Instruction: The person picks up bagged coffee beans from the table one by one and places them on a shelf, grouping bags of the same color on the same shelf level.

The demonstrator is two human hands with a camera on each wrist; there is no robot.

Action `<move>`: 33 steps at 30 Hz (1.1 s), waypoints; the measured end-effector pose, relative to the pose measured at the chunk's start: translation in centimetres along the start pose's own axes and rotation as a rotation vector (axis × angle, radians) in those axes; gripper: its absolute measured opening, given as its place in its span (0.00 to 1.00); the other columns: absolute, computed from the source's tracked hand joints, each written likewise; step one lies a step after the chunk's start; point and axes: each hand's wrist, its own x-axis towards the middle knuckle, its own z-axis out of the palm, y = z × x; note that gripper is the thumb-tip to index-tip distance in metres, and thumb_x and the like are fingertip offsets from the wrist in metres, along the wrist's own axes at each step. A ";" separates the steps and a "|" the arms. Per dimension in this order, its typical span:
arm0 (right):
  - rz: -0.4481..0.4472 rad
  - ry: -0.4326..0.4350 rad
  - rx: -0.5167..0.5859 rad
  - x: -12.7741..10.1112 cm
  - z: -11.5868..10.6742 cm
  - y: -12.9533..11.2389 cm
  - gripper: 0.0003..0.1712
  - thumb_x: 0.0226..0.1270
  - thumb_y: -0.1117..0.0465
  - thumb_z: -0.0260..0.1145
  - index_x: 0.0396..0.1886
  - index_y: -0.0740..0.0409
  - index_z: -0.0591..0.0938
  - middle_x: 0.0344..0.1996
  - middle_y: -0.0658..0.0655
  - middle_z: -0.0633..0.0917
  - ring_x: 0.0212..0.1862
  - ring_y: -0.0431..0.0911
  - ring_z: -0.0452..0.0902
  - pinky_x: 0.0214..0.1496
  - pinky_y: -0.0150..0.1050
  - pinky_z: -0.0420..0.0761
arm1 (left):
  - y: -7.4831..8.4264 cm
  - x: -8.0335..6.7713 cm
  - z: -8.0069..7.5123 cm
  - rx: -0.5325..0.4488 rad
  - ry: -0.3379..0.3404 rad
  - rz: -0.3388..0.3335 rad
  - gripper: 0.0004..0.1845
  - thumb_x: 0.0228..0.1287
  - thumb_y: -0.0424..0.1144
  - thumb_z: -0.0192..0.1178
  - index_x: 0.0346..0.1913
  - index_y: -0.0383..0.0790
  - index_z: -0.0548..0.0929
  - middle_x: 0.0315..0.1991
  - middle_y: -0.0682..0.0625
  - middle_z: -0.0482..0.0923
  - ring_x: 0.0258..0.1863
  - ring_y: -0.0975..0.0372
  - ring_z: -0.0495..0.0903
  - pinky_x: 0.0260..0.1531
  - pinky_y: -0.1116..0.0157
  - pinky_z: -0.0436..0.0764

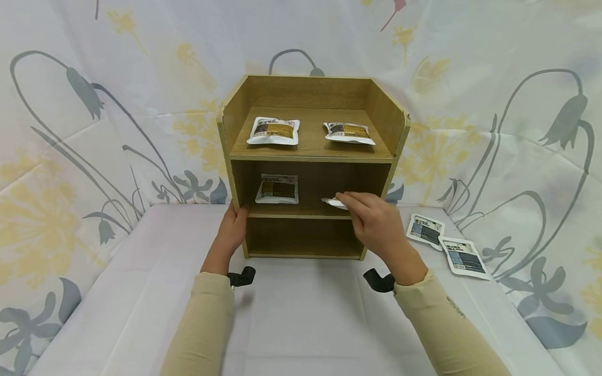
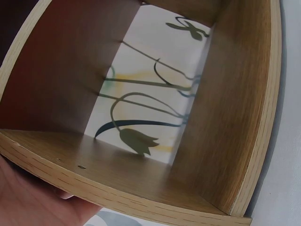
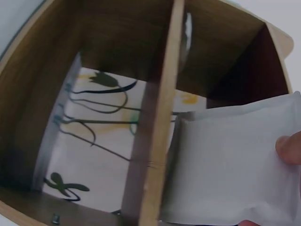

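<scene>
Fingers [image 1: 345, 200] of the right hand [image 1: 376, 224] were closed in a pinch on the edge of a silvery white pouch [image 1: 333, 202], at the right part of the rack's [image 1: 301, 156] middle level. In the right wrist view its blank white face was turned up, with one fingertip on it, and part of it overlapped the rack's opening. Whether it touched the board below could not be told.

The left hand [image 1: 229, 230] lay against the rack's left wall, about level with the middle board. It held no pouch; how far its fingers curled around the wall was hidden.

On the rack's middle level, left of the held pouch, was a brown-labelled pouch [image 1: 277, 189]. On the rack's top level were two more: a left top pouch [image 1: 273, 131] and a right top pouch [image 1: 349, 133], well apart, both with gold and brown labels facing up.

To the right of the rack, on the white-covered counter [image 1: 301, 324], lay two blue-labelled packs [image 1: 464, 257], their near corners meeting. Beige sleeves [image 1: 197, 324] and black wrist mounts [image 1: 378, 282] were in front of the rack. Behind it hung flowered cloth [image 1: 160, 104], part of which showed through the rack's back in both wrist views.
</scene>
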 end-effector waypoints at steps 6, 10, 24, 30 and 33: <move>-0.003 -0.049 -0.017 -0.5 0.8 0.2 0.19 0.63 0.70 0.63 0.51 0.52 0.86 0.44 0.56 0.87 0.43 0.52 0.85 0.32 0.46 0.84 | 0.0 0.1 0.0 0.013 0.007 -0.010 0.34 0.76 0.55 0.32 0.78 0.47 0.43 0.75 0.38 0.52 0.73 0.44 0.56 0.71 0.45 0.57; -0.003 -0.080 -0.023 -0.6 1.3 0.3 0.19 0.62 0.70 0.64 0.51 0.52 0.86 0.45 0.56 0.87 0.44 0.52 0.85 0.35 0.47 0.85 | 0.2 0.1 -0.1 0.015 0.010 -0.013 0.34 0.76 0.55 0.32 0.78 0.47 0.43 0.75 0.38 0.52 0.73 0.44 0.57 0.70 0.44 0.58; 0.027 -0.278 -0.020 -0.6 2.5 0.6 0.23 0.60 0.71 0.58 0.55 0.53 0.83 0.53 0.58 0.83 0.49 0.55 0.82 0.37 0.48 0.83 | 0.1 0.1 0.1 0.000 0.013 -0.010 0.33 0.76 0.54 0.33 0.78 0.49 0.43 0.76 0.39 0.51 0.73 0.45 0.55 0.71 0.45 0.57; 0.076 -0.367 -0.058 -0.2 3.3 1.0 0.25 0.61 0.68 0.56 0.58 0.52 0.81 0.55 0.57 0.82 0.47 0.54 0.82 0.29 0.45 0.80 | 0.3 0.0 0.1 -0.003 0.019 0.002 0.33 0.76 0.53 0.33 0.78 0.48 0.44 0.75 0.39 0.52 0.73 0.45 0.57 0.71 0.45 0.57; 0.111 -0.408 -0.057 0.1 3.7 1.1 0.25 0.62 0.68 0.55 0.59 0.51 0.80 0.57 0.57 0.81 0.47 0.54 0.82 0.28 0.45 0.79 | 0.2 0.0 0.1 -0.005 0.023 -0.001 0.33 0.76 0.54 0.33 0.78 0.49 0.44 0.75 0.39 0.53 0.73 0.45 0.57 0.71 0.45 0.58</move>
